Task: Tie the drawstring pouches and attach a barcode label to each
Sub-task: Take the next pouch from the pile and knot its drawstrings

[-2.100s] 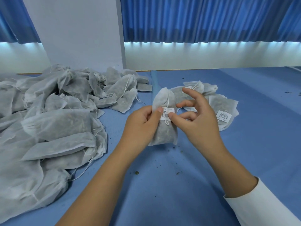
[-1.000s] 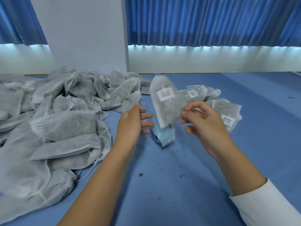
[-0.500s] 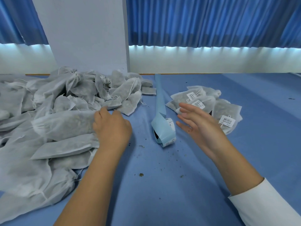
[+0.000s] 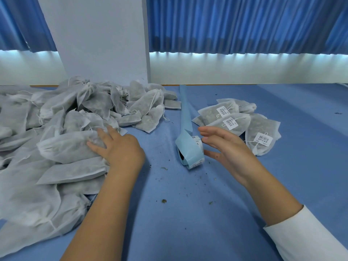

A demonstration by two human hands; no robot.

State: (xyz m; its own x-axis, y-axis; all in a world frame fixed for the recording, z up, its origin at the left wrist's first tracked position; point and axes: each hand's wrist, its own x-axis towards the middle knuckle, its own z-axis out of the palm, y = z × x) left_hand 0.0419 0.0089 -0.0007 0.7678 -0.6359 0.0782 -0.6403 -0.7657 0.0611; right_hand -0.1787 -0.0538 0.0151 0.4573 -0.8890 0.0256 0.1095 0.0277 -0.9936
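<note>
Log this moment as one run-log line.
stage: next pouch, not yet lifted | left hand: fingers on unlabelled pouch in pile | right hand: open beside label roll | labelled pouches: grouped at right

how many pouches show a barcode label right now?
3, all on the right: the rear pouch, the middle pouch overlapping it, and the rightmost pouch. A fourth pouch behind them shows no label; one may be hidden.
</note>
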